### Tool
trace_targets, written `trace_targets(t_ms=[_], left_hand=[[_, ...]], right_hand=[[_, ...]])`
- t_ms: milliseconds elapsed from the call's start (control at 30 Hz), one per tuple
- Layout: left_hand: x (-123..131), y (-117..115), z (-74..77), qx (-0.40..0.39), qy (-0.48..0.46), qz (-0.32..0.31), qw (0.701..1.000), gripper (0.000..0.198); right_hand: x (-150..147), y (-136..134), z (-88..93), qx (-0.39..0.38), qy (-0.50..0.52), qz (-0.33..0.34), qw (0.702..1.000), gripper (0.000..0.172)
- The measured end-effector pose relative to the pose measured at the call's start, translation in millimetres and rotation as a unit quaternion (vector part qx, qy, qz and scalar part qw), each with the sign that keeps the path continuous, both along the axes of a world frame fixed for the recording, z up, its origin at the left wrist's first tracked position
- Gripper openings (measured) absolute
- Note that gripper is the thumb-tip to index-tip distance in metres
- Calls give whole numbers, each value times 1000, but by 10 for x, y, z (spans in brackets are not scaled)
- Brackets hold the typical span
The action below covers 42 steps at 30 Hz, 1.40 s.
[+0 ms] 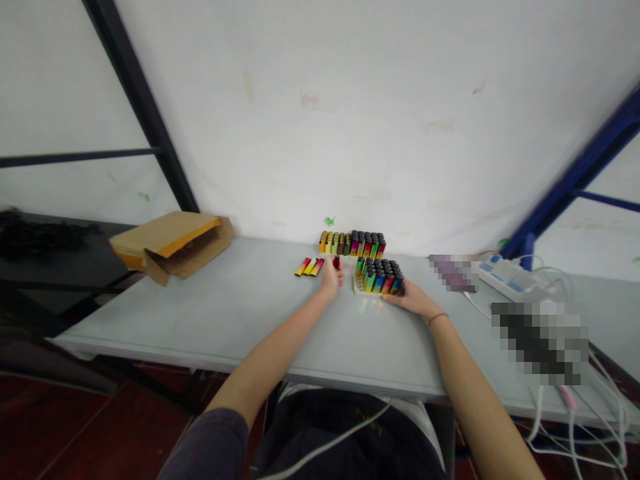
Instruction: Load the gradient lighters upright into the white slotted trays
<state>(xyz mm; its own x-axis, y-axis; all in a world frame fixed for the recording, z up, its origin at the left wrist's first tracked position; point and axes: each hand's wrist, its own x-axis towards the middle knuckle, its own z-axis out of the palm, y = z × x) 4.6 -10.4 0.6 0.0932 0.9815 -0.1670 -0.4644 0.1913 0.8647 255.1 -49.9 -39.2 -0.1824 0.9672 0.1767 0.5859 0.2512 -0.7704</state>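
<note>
A white tray (358, 289) of upright multicoloured lighters (380, 275) stands on the grey table (240, 313). My right hand (411, 298) rests against the tray's right front corner, fingers curled on it. My left hand (331, 280) is closed on a red lighter (337, 262) just left of the tray. Three more lighters (310, 267) lie flat on the table to the left of that hand. A second row of upright lighters (353, 244) stands behind, near the wall.
An open cardboard box (170, 250) lies on the table's left part. A white power strip (507, 278) with cables sits at the right, beside blurred items. A black frame post rises at left, a blue one at right.
</note>
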Motion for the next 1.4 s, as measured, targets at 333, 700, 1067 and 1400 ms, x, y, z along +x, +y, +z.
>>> trace_targets(t_ms=[333,700,1067,1400], left_hand=[[-16,-12,17,-26,-37,19,999,47],[-6,23,-8,7,-57,32,998,46],[-39,49,-78,304,258,34,916,17],[-36,60,-208,346,312,-18,885,17]], right_hand=[[8,20,-30,-4,6,2,1000,83],[5,19,-21,-5,2,4,1000,83],[-73,-55,94,6,4,2,1000,81],[-100,-78,131,17,16,5,1000,85]])
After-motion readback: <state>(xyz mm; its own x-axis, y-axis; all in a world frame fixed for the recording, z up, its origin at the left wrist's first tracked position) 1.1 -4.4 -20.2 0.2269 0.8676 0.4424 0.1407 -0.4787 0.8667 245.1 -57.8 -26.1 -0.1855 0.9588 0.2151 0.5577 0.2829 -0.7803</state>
